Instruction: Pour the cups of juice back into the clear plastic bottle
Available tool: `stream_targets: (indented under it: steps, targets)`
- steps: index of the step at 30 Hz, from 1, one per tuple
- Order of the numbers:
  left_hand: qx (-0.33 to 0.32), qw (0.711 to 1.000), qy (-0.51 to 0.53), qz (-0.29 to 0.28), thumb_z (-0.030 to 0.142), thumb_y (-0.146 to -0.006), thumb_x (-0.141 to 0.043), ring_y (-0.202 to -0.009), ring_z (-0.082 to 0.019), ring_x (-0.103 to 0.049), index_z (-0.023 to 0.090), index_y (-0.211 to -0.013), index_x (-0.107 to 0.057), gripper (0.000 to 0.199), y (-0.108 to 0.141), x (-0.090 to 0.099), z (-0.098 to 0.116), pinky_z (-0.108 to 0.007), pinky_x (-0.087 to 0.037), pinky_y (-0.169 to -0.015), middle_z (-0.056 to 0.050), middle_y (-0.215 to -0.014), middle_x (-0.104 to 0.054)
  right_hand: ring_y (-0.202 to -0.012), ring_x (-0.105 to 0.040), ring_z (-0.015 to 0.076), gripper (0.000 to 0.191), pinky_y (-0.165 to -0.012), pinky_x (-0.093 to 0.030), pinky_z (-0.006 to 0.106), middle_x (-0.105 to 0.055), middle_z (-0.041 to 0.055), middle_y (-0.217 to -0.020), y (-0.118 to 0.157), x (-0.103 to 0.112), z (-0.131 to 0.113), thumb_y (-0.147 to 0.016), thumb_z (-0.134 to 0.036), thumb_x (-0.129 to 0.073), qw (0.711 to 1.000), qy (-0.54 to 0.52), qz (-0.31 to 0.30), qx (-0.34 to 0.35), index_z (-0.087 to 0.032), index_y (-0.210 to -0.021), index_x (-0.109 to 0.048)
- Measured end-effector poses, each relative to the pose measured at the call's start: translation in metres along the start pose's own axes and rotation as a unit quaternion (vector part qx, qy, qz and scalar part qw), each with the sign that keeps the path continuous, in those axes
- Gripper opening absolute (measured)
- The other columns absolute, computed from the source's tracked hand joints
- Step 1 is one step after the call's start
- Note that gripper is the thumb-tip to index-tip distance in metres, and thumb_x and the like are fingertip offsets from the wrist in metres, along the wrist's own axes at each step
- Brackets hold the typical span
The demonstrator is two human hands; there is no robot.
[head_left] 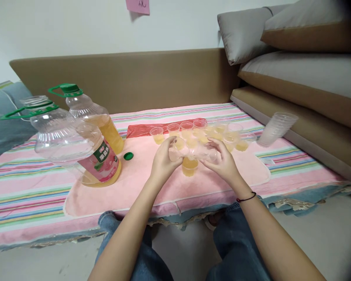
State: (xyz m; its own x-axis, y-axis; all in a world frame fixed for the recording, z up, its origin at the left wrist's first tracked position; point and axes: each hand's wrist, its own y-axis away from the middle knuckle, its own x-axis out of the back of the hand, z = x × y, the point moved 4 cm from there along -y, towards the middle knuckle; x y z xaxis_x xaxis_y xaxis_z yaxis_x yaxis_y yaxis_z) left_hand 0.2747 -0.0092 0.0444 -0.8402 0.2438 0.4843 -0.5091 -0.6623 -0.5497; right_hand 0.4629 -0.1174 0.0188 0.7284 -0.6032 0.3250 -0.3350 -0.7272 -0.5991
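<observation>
My left hand [165, 156] is closed around a clear plastic cup [177, 153], tipped on its side. A second clear plastic cup [208, 152], also tilted, is gripped by my right hand [220, 159]. The two cups lean towards each other with their near ends close; whether they touch is hard to make out. Just below them stands a cup of yellow juice [190, 168]. Behind my hands, several clear cups holding some yellow juice [158, 137] are grouped on a pink mat [140, 187]. The held cups partly hide that group.
At left stand an uncapped juice bottle [101, 166] and a capped juice bottle [112, 134]. A green cap [128, 156] lies beside them. Red plastic [140, 130] lies behind the cups. A leaning stack of cups [276, 129] is at right, near piled cushions [298, 74].
</observation>
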Motion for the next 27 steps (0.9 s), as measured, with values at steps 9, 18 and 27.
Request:
stream_targets:
  steps: [9,18,27]
  targets:
    - [0.07,0.991,0.116,0.012,0.026,-0.065,-0.08,-0.112,-0.025,-0.064,0.026,-0.123,-0.05,0.064,0.003,-0.001,-0.011,-0.044,-0.05,-0.095,-0.009,-0.122,-0.065,-0.12,-0.06,0.0281,0.066,-0.106,-0.048,0.048,-0.056,0.0113,-0.137,0.0,-0.001,0.01,-0.072,-0.049,-0.08,0.996,-0.071,0.013,-0.05,-0.029,-0.128,-0.05]
    - [0.128,0.972,0.197,0.033,0.029,-0.061,-0.083,-0.102,-0.022,-0.063,0.025,-0.12,-0.052,0.067,0.01,-0.002,-0.019,-0.04,-0.052,-0.087,-0.009,-0.12,-0.064,-0.119,-0.061,0.0276,0.065,-0.105,-0.048,0.049,-0.055,0.0122,-0.139,0.001,-0.001,0.015,-0.072,-0.047,-0.079,0.994,-0.089,0.009,-0.069,-0.028,-0.128,-0.051]
    - [0.17,0.957,0.226,0.07,0.032,-0.058,-0.085,-0.097,-0.02,-0.066,0.023,-0.116,-0.051,0.068,0.013,0.012,-0.023,-0.04,-0.054,-0.088,-0.01,-0.118,-0.064,-0.127,-0.057,0.0299,0.056,-0.105,-0.045,0.052,-0.059,0.0109,-0.135,0.005,0.024,0.031,-0.074,-0.046,-0.077,0.984,-0.079,0.111,-0.113,-0.028,-0.123,-0.055]
